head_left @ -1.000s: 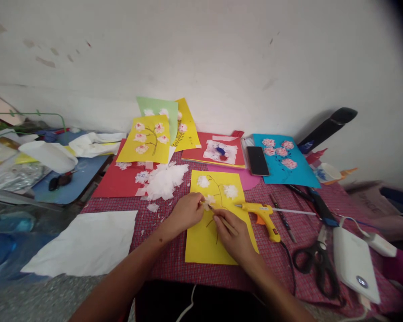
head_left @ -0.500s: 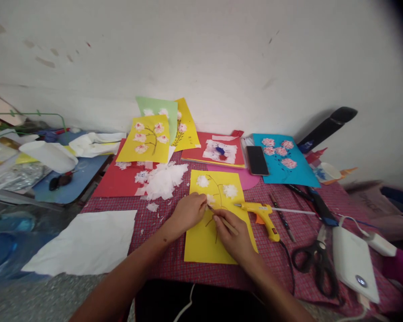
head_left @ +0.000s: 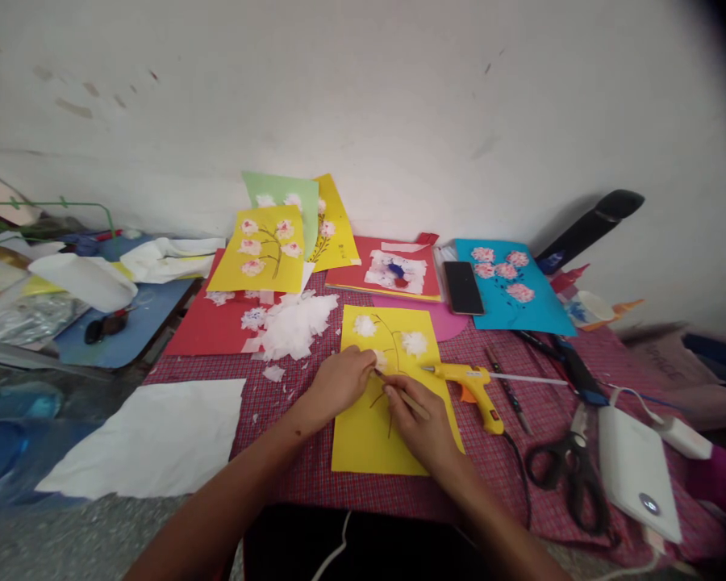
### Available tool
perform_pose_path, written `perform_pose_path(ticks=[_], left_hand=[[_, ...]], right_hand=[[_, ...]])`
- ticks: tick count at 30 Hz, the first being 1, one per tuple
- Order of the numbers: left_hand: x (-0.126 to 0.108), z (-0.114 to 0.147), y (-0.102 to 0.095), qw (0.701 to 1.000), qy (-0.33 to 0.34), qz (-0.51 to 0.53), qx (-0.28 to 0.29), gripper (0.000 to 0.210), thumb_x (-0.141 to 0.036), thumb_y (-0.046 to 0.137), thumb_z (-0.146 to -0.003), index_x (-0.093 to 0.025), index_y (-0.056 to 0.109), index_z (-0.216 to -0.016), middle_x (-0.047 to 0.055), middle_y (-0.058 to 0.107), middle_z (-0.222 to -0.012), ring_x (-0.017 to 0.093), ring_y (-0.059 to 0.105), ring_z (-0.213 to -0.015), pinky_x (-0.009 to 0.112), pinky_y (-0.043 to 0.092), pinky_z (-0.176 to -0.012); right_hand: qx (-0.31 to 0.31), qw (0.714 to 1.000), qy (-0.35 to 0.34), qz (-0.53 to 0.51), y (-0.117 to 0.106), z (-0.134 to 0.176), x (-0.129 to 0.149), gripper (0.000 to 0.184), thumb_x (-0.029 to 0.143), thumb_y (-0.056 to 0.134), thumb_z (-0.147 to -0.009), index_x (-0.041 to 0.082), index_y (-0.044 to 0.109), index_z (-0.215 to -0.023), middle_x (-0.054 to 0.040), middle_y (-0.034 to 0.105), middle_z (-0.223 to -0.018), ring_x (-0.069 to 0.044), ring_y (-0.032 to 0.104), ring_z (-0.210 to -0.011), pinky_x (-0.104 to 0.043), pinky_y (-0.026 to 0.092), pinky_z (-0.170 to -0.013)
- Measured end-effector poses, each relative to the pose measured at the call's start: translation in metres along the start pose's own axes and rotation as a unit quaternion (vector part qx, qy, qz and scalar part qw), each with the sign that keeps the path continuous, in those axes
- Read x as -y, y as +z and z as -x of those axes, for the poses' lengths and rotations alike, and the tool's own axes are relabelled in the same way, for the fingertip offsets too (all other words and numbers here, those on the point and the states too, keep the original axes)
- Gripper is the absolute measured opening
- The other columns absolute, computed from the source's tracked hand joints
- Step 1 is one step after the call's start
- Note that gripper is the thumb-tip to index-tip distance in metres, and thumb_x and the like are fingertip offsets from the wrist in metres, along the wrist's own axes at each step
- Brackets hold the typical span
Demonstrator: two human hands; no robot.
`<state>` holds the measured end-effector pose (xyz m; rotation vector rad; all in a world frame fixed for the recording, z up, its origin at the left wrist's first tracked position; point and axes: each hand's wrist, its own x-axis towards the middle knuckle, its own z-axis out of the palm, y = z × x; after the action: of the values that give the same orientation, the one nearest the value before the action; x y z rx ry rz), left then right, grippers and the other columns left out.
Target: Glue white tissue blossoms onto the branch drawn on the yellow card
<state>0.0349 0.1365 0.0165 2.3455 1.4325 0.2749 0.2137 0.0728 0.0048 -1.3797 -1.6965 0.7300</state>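
Observation:
A yellow sheet (head_left: 363, 448) lies in front of me with a thin dark branch drawn on it and fluffy white paper flowers (head_left: 415, 344) stuck near its upper part. My left hand (head_left: 346, 379) is closed in a pinch at another white paper flower (head_left: 381, 357) on the sheet, partly hiding it. In my right hand (head_left: 420, 420) is a slim wooden stick (head_left: 410, 401) with a dark tip, which points at that flower by my left fingertips. Left of the sheet sits a heap of torn white paper (head_left: 299, 324).
A yellow glue gun (head_left: 469, 383) lies by the sheet's right edge, then black-handled scissors (head_left: 572, 472) and a white power bank (head_left: 638, 472). Behind are a phone (head_left: 463, 288), a blue flower picture (head_left: 514, 290) and a yellow one (head_left: 227, 278). White paper (head_left: 151, 436) hangs over the left edge.
The view has shifted very slightly. Both hands stay at the same flower, and the stick's tip has barely moved.

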Motion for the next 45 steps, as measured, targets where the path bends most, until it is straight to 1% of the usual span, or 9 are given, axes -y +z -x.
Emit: perform_pose_path(ticks=[6, 10, 15, 18, 23, 30, 38, 42, 45], left_hand=[[0.000, -0.001, 0.001, 1.000, -0.010, -0.004, 0.001, 0.025, -0.026, 0.038, -0.101, -0.021, 0.062, -0.097, 0.006, 0.063, -0.090, 0.021, 0.061, -0.079, 0.030, 0.045, -0.070], [-0.001, 0.000, 0.000, 1.000, -0.009, -0.011, 0.001, 0.024, -0.026, 0.039, -0.100, -0.021, 0.063, -0.097, 0.006, 0.063, -0.090, 0.021, 0.061, -0.079, 0.030, 0.044, -0.069], [0.002, 0.002, 0.001, 1.000, 0.008, -0.005, -0.004, 0.023, -0.026, 0.042, -0.100, -0.020, 0.063, -0.093, 0.006, 0.062, -0.088, 0.020, 0.061, -0.080, 0.029, 0.044, -0.071], [0.003, 0.002, 0.000, 1.000, 0.009, 0.008, -0.001, 0.024, -0.025, 0.042, -0.100, -0.020, 0.064, -0.090, 0.006, 0.062, -0.087, 0.020, 0.061, -0.080, 0.029, 0.044, -0.072], [0.004, 0.003, 0.000, 1.000, 0.012, 0.019, -0.016, 0.023, -0.022, 0.042, -0.098, -0.019, 0.063, -0.089, 0.007, 0.062, -0.086, 0.020, 0.060, -0.081, 0.030, 0.045, -0.073], [0.002, 0.006, -0.004, 0.999, 0.009, 0.034, -0.019, 0.022, -0.020, 0.043, -0.096, -0.019, 0.062, -0.087, 0.006, 0.062, -0.085, 0.020, 0.061, -0.082, 0.030, 0.045, -0.075], [0.006, 0.008, 0.000, 0.998, 0.010, 0.055, -0.028, 0.020, -0.017, 0.044, -0.093, -0.018, 0.065, -0.091, 0.007, 0.064, -0.091, 0.021, 0.061, -0.088, 0.031, 0.047, -0.081], [0.007, 0.009, 0.000, 0.998, 0.002, 0.058, -0.039, 0.021, -0.013, 0.049, -0.086, -0.017, 0.065, -0.098, 0.008, 0.065, -0.096, 0.021, 0.061, -0.091, 0.031, 0.048, -0.083], [0.006, 0.009, 0.000, 0.999, -0.001, 0.042, -0.034, 0.015, -0.018, 0.054, -0.084, -0.017, 0.065, -0.096, 0.007, 0.064, -0.094, 0.022, 0.061, -0.091, 0.032, 0.048, -0.082]], right_hand=[[-0.001, 1.000, 0.010, 0.004, 0.001, 0.001, -0.001, 0.019, 0.029, 0.054, -0.095, 0.022, 0.070, -0.102, -0.0062, 0.076, -0.094, -0.022, 0.073, -0.081, -0.036, 0.059, -0.076], [0.003, 1.000, 0.001, 0.011, 0.001, 0.000, -0.001, 0.018, 0.029, 0.054, -0.095, 0.022, 0.069, -0.102, -0.0059, 0.076, -0.094, -0.022, 0.072, -0.082, -0.036, 0.059, -0.078], [0.028, 0.998, -0.017, 0.059, -0.003, -0.007, 0.006, 0.017, 0.026, 0.054, -0.094, 0.022, 0.069, -0.100, -0.0064, 0.076, -0.096, -0.023, 0.072, -0.086, -0.035, 0.057, -0.079], [0.047, 0.994, -0.029, 0.098, -0.005, -0.014, 0.011, 0.016, 0.024, 0.053, -0.094, 0.022, 0.068, -0.097, -0.0056, 0.076, -0.091, -0.022, 0.073, -0.082, -0.034, 0.056, -0.076], [0.039, 0.991, -0.033, 0.120, -0.005, -0.024, 0.018, 0.016, 0.024, 0.053, -0.093, 0.022, 0.068, -0.089, -0.0057, 0.077, -0.084, -0.023, 0.073, -0.076, -0.033, 0.054, -0.070], [0.036, 0.997, -0.010, 0.071, -0.012, -0.021, 0.022, 0.012, 0.026, 0.057, -0.092, 0.022, 0.068, -0.091, -0.0040, 0.076, -0.086, -0.021, 0.072, -0.077, -0.031, 0.053, -0.070], [0.004, 0.999, 0.024, 0.035, -0.027, -0.003, 0.011, 0.015, 0.032, 0.058, -0.092, 0.023, 0.069, -0.096, -0.0044, 0.075, -0.088, -0.022, 0.072, -0.074, -0.032, 0.055, -0.067], [0.001, 0.999, 0.037, 0.024, -0.028, -0.003, 0.007, 0.015, 0.032, 0.058, -0.093, 0.023, 0.069, -0.095, -0.0044, 0.075, -0.087, -0.022, 0.071, -0.075, -0.032, 0.056, -0.068], [0.005, 0.999, 0.039, 0.023, -0.025, -0.004, 0.004, 0.014, 0.032, 0.058, -0.093, 0.022, 0.069, -0.095, -0.0042, 0.075, -0.087, -0.021, 0.071, -0.076, -0.032, 0.056, -0.069]])
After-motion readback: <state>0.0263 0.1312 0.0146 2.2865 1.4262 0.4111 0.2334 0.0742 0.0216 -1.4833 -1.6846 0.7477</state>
